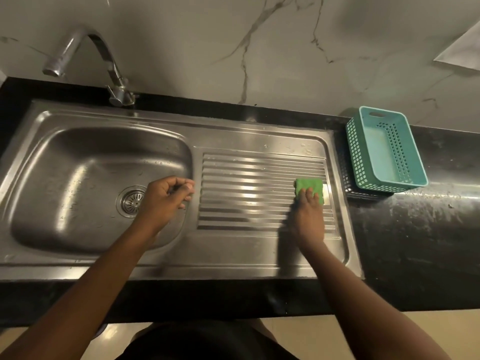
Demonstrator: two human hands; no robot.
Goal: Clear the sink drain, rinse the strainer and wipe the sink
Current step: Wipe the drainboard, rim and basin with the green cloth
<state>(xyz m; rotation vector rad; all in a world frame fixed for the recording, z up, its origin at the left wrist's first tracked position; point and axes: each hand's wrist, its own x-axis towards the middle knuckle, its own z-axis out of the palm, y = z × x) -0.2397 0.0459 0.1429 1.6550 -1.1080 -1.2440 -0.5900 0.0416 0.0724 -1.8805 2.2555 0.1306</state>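
A steel sink fills the left half of the counter, with a round strainer seated in its drain. My left hand hovers at the bowl's right rim with the fingers curled in and nothing visible in them. On the ribbed drainboard, my right hand presses flat on a green sponge near the board's right end. A chrome tap curves over the bowl's back left.
A teal plastic basket stands on the black counter right of the drainboard, on top of a dark basket. A marble wall runs behind. The counter's front edge is near my body.
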